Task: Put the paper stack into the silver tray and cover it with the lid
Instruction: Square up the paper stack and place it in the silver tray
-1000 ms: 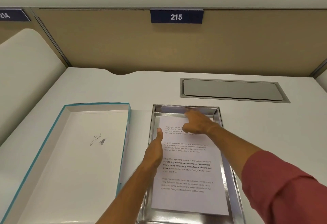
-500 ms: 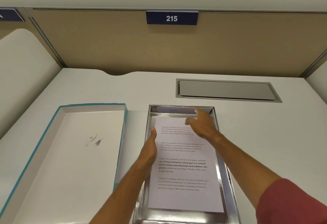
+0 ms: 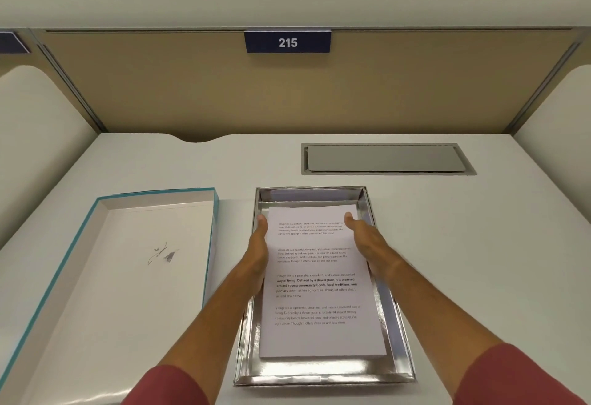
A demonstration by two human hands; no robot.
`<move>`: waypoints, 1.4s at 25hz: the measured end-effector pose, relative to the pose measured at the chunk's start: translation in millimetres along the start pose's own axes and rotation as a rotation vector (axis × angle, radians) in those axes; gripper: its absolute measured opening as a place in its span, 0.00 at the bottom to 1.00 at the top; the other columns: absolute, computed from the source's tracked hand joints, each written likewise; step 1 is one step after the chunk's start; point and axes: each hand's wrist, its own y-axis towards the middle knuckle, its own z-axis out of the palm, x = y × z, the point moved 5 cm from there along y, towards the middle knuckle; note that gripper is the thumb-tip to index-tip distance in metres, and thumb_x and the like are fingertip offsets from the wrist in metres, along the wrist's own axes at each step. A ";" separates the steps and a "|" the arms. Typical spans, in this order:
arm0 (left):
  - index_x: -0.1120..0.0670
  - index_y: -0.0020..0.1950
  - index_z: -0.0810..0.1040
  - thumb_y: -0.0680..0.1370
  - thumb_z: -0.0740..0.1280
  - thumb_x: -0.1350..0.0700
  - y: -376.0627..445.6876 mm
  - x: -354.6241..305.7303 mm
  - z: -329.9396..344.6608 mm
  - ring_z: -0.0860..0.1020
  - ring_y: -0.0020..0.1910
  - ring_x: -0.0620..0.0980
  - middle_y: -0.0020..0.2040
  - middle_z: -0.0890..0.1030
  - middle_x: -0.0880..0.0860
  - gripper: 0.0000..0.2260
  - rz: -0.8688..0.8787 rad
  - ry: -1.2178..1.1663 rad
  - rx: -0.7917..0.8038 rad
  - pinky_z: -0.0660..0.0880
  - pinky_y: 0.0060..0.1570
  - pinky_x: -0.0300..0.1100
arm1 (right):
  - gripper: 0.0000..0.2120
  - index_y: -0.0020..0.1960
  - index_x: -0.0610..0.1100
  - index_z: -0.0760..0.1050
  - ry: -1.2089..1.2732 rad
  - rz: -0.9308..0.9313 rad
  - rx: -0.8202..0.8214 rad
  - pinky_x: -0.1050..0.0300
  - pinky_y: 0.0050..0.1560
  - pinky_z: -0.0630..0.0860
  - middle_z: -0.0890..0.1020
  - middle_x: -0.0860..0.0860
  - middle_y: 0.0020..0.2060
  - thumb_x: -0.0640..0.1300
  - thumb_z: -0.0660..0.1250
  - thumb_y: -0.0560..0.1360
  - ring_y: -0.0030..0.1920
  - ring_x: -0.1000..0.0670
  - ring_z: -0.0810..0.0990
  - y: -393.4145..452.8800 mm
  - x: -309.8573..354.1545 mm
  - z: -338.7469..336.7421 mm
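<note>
A stack of white printed paper (image 3: 319, 296) lies flat inside the silver tray (image 3: 319, 371) in the middle of the desk. My left hand (image 3: 257, 246) rests edge-on against the stack's left side, fingers straight. On the opposite edge, my right hand (image 3: 364, 236) touches the stack's right side in the same way. Neither hand grips the paper. The lid (image 3: 128, 276), white inside with a teal rim, lies upside down to the left of the tray, almost touching it.
A grey recessed cable hatch (image 3: 387, 159) sits in the white desk behind the tray. A tan partition with a blue "215" sign (image 3: 287, 42) closes the back. White side panels flank the desk.
My right hand has come off the top of the paper and moved to its right edge. My left hand has slid a little forward along the left edge.
</note>
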 end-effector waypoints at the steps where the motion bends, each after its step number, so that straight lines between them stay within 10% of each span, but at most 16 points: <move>1: 0.45 0.46 0.71 0.77 0.42 0.32 -0.2 0.1 0.7 0.83 0.27 0.41 0.28 0.84 0.41 0.24 0.007 0.016 0.002 0.77 0.21 0.37 | 0.21 0.44 0.49 0.77 0.007 0.002 0.011 0.44 0.57 0.78 0.86 0.49 0.42 0.64 0.55 0.77 0.47 0.43 0.84 -0.6 -0.3 -1.0; 5: 0.41 0.44 0.70 0.77 0.44 0.33 -6.2 2.5 2.3 0.83 0.26 0.41 0.32 0.81 0.40 0.20 0.049 0.065 -0.033 0.75 0.29 0.42 | 0.22 0.47 0.48 0.77 0.006 -0.012 0.032 0.41 0.60 0.77 0.85 0.48 0.43 0.63 0.54 0.78 0.48 0.43 0.84 -14.3 -4.7 -0.7; 10: 0.41 0.62 0.75 0.71 0.45 0.28 -28.2 35.3 6.3 0.81 0.55 0.57 0.54 0.84 0.50 0.31 0.059 0.101 0.025 0.72 0.63 0.63 | 0.25 0.58 0.48 0.77 -0.008 -0.003 0.004 0.47 0.59 0.75 0.83 0.49 0.53 0.65 0.53 0.77 0.54 0.45 0.80 -50.0 -37.4 4.5; 13: 0.42 0.63 0.75 0.67 0.47 0.26 -44.1 61.3 2.7 0.83 0.52 0.56 0.53 0.85 0.49 0.34 0.014 0.117 0.020 0.77 0.56 0.58 | 0.22 0.50 0.50 0.79 0.015 0.021 0.041 0.52 0.46 0.79 0.85 0.54 0.43 0.63 0.53 0.79 0.47 0.48 0.83 -75.0 -58.5 3.4; 18: 0.40 0.47 0.73 0.68 0.44 0.27 -68.8 63.0 -2.9 0.83 0.26 0.41 0.29 0.83 0.38 0.25 -0.025 0.056 -0.074 0.78 0.24 0.38 | 0.26 0.59 0.48 0.78 0.011 0.044 0.044 0.49 0.55 0.78 0.83 0.47 0.53 0.64 0.49 0.80 0.52 0.44 0.82 -88.2 -77.3 0.4; 23: 0.47 0.78 0.53 0.74 0.42 0.30 -73.2 57.3 -2.9 0.76 0.35 0.46 0.70 0.72 0.57 0.36 -0.086 0.003 -0.096 0.69 0.49 0.53 | 0.27 0.57 0.55 0.71 0.076 0.101 0.069 0.59 0.34 0.74 0.82 0.51 0.43 0.67 0.41 0.78 0.41 0.50 0.81 -86.8 -70.7 -10.1; 27: 0.49 0.79 0.50 0.73 0.42 0.29 -74.1 59.4 -1.9 0.78 0.50 0.53 0.76 0.65 0.56 0.39 -0.086 -0.002 -0.094 0.69 0.52 0.54 | 0.26 0.56 0.57 0.71 0.066 0.092 0.104 0.59 0.35 0.75 0.82 0.53 0.44 0.68 0.40 0.77 0.42 0.52 0.81 -84.9 -73.4 -7.6; 32: 0.42 0.54 0.69 0.73 0.44 0.30 -81.1 58.0 0.3 0.81 0.22 0.41 0.35 0.81 0.43 0.23 -0.031 0.051 -0.126 0.77 0.21 0.38 | 0.25 0.51 0.55 0.74 0.040 0.062 0.099 0.54 0.43 0.74 0.81 0.49 0.49 0.67 0.43 0.78 0.46 0.48 0.80 -87.1 -73.8 -5.2; 35: 0.41 0.50 0.75 0.65 0.47 0.27 -82.1 62.4 3.3 0.85 0.31 0.46 0.33 0.86 0.44 0.28 -0.009 0.074 -0.104 0.81 0.26 0.41 | 0.24 0.48 0.54 0.74 0.039 0.036 0.114 0.54 0.47 0.72 0.81 0.49 0.49 0.66 0.44 0.79 0.46 0.48 0.80 -89.4 -72.8 -4.9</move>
